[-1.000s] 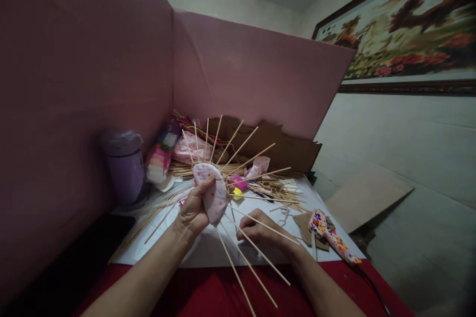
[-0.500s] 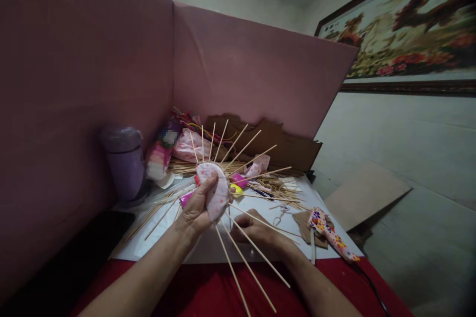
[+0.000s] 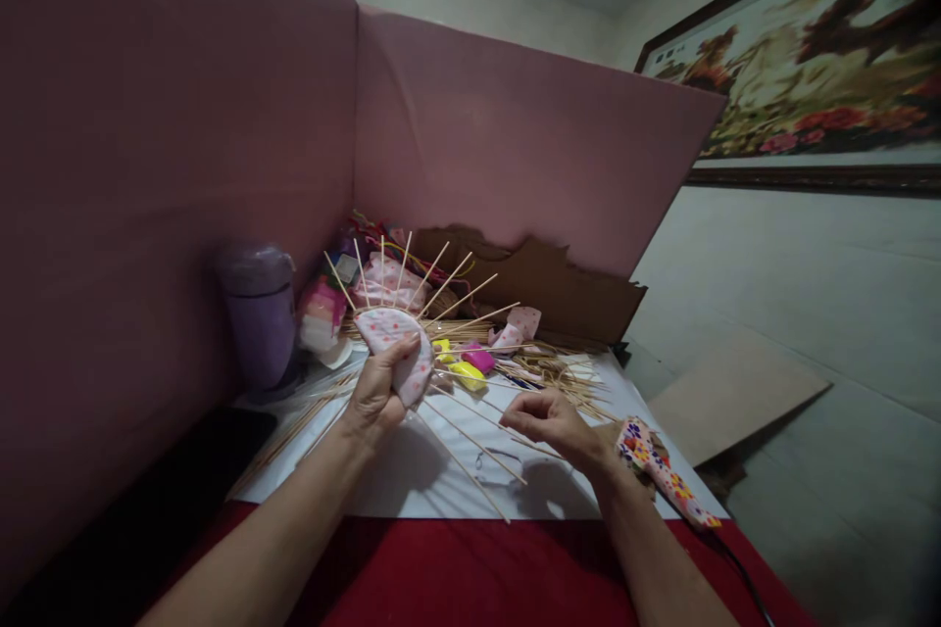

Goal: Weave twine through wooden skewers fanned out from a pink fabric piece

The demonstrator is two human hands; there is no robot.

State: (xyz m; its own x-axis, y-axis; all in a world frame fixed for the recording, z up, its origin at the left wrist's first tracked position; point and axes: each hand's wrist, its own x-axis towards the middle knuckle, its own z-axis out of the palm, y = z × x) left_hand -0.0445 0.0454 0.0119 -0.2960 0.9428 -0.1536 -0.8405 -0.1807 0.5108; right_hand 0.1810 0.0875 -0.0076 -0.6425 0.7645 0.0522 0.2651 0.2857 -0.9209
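In the head view, my left hand (image 3: 378, 394) grips a flat, rounded pad covered in white cloth with pink dots (image 3: 386, 325), thumb on its face. Thin wooden sticks (image 3: 470, 443) fan out from the pad's curved edge, upward, to the right and down toward me. My right hand (image 3: 555, 423) is apart from the pad, by the outer ends of the lower right sticks. Its fingers are curled together in a pinch; what they hold, if anything, is too small to make out.
Several loose sticks (image 3: 290, 431) lie at the left by a purple lidded cup (image 3: 259, 328). Yellow (image 3: 469, 375) and magenta packets lie behind the pad. Torn cardboard (image 3: 515, 279) leans at the back. A flower-patterned glue gun (image 3: 666, 480) with a cord rests at the right.
My right hand has moved right and up, from beneath the sticks near the pad to their outer ends. The pad has shifted slightly left and up and turned in my left hand.
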